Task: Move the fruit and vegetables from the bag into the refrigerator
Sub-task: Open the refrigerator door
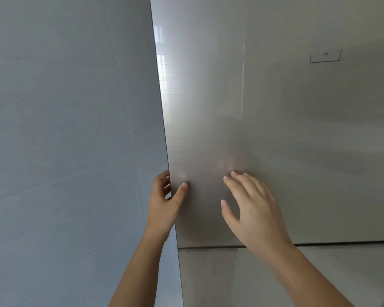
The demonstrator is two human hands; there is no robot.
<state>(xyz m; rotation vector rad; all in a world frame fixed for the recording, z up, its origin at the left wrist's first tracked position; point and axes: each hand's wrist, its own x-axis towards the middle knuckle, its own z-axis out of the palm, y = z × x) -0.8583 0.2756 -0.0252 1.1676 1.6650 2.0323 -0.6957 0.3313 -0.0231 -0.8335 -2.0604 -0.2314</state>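
Observation:
The refrigerator's upper door (275, 129) is a glossy grey panel that fills the right of the view. My left hand (164, 202) grips its left edge: the fingers curl behind the edge and the thumb lies on the front face. My right hand (251, 209) is spread with straight fingers against the door front, a little right of the left hand. A seam separates this door from a lower door (242, 278) below it. No bag, fruit or vegetables are in view.
A pale tiled wall (64, 140) stands close on the left, right next to the refrigerator's edge. A small rectangular mark (325, 55) shows on the door at upper right.

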